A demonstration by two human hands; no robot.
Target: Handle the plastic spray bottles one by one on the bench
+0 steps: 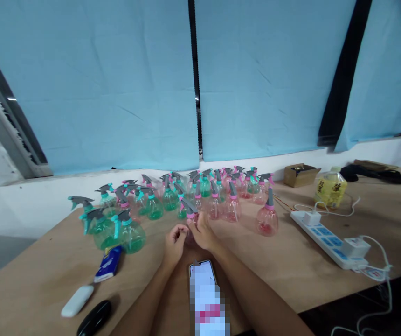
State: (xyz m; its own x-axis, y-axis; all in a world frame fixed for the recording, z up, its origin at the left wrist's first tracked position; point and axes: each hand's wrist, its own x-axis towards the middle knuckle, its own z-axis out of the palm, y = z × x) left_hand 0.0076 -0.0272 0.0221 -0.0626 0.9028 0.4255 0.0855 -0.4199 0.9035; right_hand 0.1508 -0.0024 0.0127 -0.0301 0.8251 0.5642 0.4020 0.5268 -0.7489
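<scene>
A spray bottle with a grey trigger head and a pink collar (pixel 192 216) stands in front of me at the middle of the table. My right hand (pixel 202 232) is closed around its right side and hides much of the body. Beside the bottle's left side, my left hand (pixel 176 240) has its fingers curled together; what they hold, if anything, is hidden. Just beyond both hands are several more pink spray bottles (pixel 233 210) and green spray bottles (pixel 154 208). A phone (pixel 203 267) with a lit, partly blurred-out screen lies between my forearms.
At left lie a blue packet (pixel 108 263), a white case (pixel 77 301) and a black rounded object (pixel 94 319). One pink bottle (pixel 267 220) stands apart at right, near a power strip (pixel 329 240) with cables. Behind are a yellow-labelled jug (pixel 329 189) and a cardboard box (pixel 301 176).
</scene>
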